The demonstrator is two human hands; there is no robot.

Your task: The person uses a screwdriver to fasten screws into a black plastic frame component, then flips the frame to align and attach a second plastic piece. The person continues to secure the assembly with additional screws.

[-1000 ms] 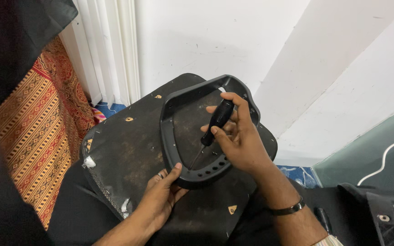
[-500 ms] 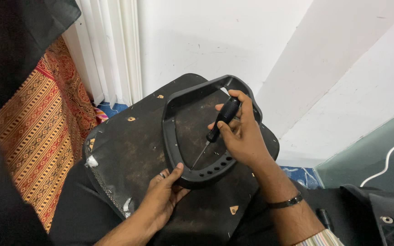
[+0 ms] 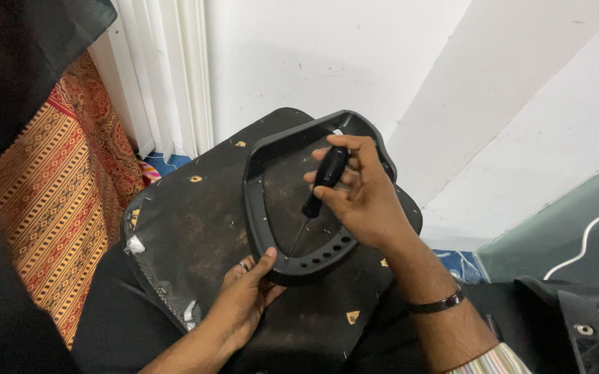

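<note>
- The right hand was closed around a black screwdriver, its tip on the black plastic frame.
- The left hand gripped the frame's near edge, on the dark seat base.

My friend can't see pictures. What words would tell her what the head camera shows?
A person's right hand holds a black-handled screwdriver, its tip down on a black plastic frame, while the left hand grips the frame's near edge. The frame lies on the dark underside of a seat pad across the person's lap, beside patterned orange cloth.
</note>
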